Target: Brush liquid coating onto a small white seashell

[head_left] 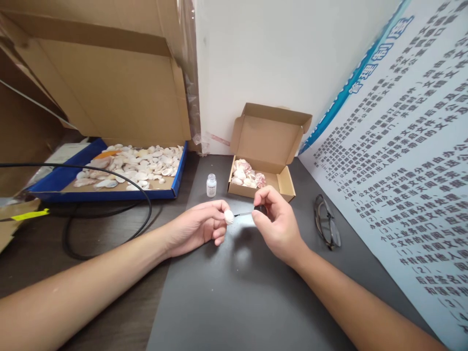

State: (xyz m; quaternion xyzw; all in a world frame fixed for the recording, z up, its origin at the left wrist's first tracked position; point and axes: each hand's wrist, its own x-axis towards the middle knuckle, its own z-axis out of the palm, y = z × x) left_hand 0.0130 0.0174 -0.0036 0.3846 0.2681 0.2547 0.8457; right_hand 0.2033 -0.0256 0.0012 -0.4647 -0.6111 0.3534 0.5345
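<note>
Small carton [283, 184] just beyond right hand [276, 225]: pinkish shells. Blue tray [58, 180] beyond left hand [197, 226]: pale shells. Left pinches white shell [228, 217]; right grips brush [244, 214], tip touching shell.

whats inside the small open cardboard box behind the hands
The small cardboard box holds a pile of seashells, pale with some pinkish ones, heaped at its left end. Its front wall hides the bottom of the box and whether anything lies in the right part.
</note>
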